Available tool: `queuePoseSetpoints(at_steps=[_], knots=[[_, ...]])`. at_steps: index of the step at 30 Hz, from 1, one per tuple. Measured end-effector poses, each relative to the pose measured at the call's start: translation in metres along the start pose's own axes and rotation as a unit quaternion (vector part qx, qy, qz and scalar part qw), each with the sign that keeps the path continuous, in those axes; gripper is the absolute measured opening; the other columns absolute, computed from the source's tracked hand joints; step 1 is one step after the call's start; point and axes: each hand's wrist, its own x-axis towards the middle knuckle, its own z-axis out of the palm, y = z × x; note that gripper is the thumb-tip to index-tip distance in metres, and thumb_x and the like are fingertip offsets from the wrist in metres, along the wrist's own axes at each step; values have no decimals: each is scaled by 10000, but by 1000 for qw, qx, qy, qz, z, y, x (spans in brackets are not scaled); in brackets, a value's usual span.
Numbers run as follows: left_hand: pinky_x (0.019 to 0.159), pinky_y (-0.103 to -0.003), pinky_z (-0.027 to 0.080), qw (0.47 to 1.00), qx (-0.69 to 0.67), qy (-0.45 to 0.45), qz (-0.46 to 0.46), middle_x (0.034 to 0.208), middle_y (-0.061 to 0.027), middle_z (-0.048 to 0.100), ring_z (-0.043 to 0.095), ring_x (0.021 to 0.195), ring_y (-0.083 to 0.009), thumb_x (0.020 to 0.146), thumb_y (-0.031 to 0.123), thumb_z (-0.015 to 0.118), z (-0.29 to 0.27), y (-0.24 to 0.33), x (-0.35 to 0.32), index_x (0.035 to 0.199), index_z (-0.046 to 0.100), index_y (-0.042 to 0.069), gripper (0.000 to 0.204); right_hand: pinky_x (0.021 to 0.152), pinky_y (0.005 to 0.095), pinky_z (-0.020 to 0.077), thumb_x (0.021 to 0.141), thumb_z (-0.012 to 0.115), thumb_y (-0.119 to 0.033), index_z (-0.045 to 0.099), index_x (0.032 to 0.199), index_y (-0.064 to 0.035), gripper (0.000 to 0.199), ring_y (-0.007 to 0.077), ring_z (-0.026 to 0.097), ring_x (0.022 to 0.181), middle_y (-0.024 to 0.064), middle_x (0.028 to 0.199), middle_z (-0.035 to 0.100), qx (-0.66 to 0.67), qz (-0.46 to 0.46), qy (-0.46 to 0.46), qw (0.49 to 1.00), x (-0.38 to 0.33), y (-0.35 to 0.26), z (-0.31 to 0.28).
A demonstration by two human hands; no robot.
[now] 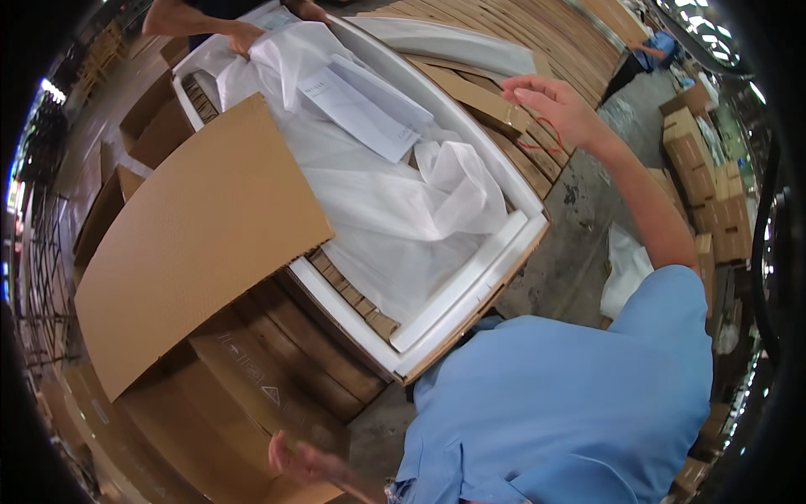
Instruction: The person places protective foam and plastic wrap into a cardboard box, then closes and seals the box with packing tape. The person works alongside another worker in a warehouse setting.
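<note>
The right hand (561, 109) has its fingers loosely apart near a brown cardboard strip (462, 92), gripping nothing that I can see; the left hand (304, 460) is blurred, so I cannot tell its fingers. The item under white wrap (357, 202) lies inside the foam frame (474, 281). It seems best to smooth the wrap evenly, keeping the leaflet (365, 109) flat

Stacked cartons (714, 189), a grey concrete floor (567, 244) and rows of ceiling lights (705, 29) suggest a warehouse or packing workshop.
</note>
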Motion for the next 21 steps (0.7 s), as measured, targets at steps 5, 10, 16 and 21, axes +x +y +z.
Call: queuePoseSetpoints(at_steps=[5, 10, 16, 21], knots=[[1033, -397, 522, 888, -265, -374, -33, 1294, -194, 673, 677, 1167, -299, 868, 8, 731, 189, 119, 67, 1357, 614, -20, 503, 1031, 424, 517, 949, 702, -472, 658, 1292, 52, 628, 343, 661, 1204, 249, 1304, 674, -279, -79, -3, 957, 17, 50, 126], [1120, -410, 449, 822, -254, -439, -257, 1588, -262, 398, 493, 1409, -372, 962, 192, 715, 348, 132, 42, 1567, 339, -71, 759, 1036, 466, 516, 855, 795, -468, 564, 1284, 153, 788, 462, 611, 1226, 326, 1257, 629, -300, -43, 1, 953, 63, 96, 228], [1179, -427, 366, 798, -341, -337, -365, 1607, -221, 401, 424, 1456, -353, 972, 207, 695, 362, 128, 11, 1563, 371, -53, 722, 972, 481, 545, 739, 864, -398, 514, 1246, 132, 812, 455, 652, 1153, 319, 1238, 628, -189, -77, 50, 978, 67, 124, 258], [1198, -495, 331, 972, 52, -207, 97, 1568, -169, 474, 415, 1457, -373, 878, 187, 764, 283, 144, 54, 1513, 515, 71, 691, 937, 493, 550, 681, 865, -360, 527, 1226, 119, 800, 466, 671, 1082, 315, 1164, 663, -123, -23, 56, 991, 75, 119, 247]])
